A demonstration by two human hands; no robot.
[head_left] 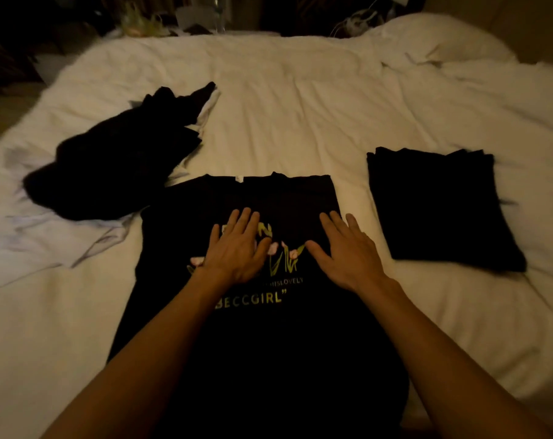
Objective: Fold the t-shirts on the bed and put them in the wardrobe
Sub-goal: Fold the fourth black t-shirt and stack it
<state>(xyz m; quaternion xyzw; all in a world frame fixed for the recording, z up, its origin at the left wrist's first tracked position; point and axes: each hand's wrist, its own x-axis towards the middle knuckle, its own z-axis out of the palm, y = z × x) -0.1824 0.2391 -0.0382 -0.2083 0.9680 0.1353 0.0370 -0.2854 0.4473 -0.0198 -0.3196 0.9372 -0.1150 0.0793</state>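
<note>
Pressing flat on a black printed t-shirt (pixel 269 327) spread on the white bed (pixel 300 106), both hands lie open with fingers straight: the left hand (pixel 237 245) over the flower print, the right hand (pixel 348 248) just beside it near the shirt's right edge. A folded stack of black t-shirts (pixel 440 210) sits to the right, apart. An unfolded heap of black clothes (pixel 117 166) lies to the left over white garments (pixel 63 236).

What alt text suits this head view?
A left hand and right hand press flat on a black printed t-shirt spread on a white bed. To its right lie folded black shirts, to its left an unfolded heap.
</note>
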